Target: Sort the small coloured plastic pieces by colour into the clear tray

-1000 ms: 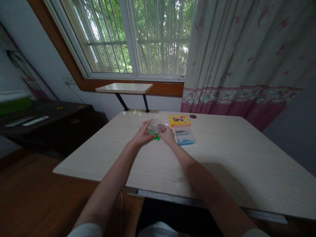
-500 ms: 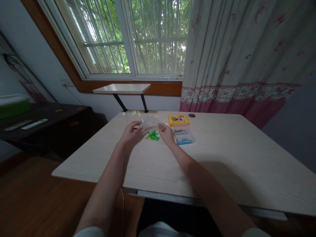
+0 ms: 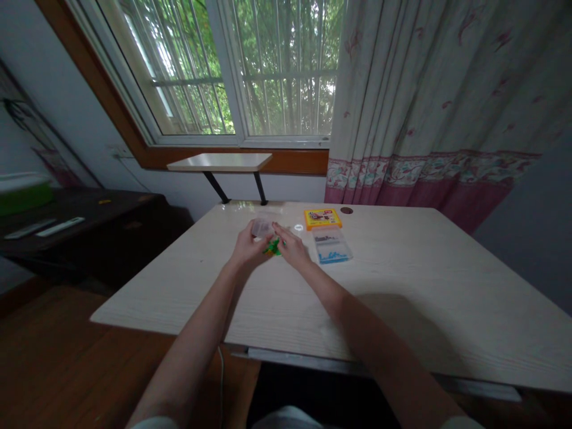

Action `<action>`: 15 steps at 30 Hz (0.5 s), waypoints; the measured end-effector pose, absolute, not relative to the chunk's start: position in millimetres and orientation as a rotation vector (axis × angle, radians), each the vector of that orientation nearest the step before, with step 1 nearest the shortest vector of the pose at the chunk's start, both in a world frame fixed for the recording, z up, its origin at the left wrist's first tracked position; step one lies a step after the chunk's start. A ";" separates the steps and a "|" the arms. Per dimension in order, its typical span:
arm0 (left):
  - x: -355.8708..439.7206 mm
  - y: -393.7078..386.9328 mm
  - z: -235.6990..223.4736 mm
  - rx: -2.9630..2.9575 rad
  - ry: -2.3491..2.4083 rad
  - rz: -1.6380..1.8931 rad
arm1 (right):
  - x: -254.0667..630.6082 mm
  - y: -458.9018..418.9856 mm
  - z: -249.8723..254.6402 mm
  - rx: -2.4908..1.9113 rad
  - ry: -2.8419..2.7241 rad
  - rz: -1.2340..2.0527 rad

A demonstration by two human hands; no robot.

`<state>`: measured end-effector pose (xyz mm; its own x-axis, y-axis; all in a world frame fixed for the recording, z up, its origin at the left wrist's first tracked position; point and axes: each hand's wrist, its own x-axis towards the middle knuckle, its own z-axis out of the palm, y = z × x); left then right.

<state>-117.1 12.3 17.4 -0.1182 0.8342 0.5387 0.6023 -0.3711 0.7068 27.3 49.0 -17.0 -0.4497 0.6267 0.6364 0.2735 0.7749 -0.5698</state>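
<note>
Just above the tabletop, a small clear plastic box (image 3: pixel 262 227) sits between my two hands. My left hand (image 3: pixel 246 247) grips it from the left, thumb on the near side. My right hand (image 3: pixel 292 245) has its fingers pressed against the box's right edge. Under and between the hands lies a small pile of green pieces (image 3: pixel 273 246) with some yellow ones, partly hidden by my fingers. Right of my right hand, an opened clear case (image 3: pixel 333 243) holds dark pieces in one compartment and blue ones in another. Its orange-and-yellow printed cover (image 3: pixel 322 218) lies behind it.
All this rests on a pale wooden desk (image 3: pixel 393 262). A small whitish round item (image 3: pixel 298 227) lies behind my right hand. A raised shelf (image 3: pixel 221 160) on black legs stands at the back edge. Left is a dark table (image 3: pixel 89 220) with a green container (image 3: pixel 24 193).
My hands have come closer together, the right one moving left. The clear plastic between them, spread wide before, now looks like one compact box. The green pile is more covered.
</note>
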 end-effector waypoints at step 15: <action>-196.5 31.9 -11.8 1.133 2.248 1.855 | 91.2 81.7 53.7 -1.188 -2.567 0.530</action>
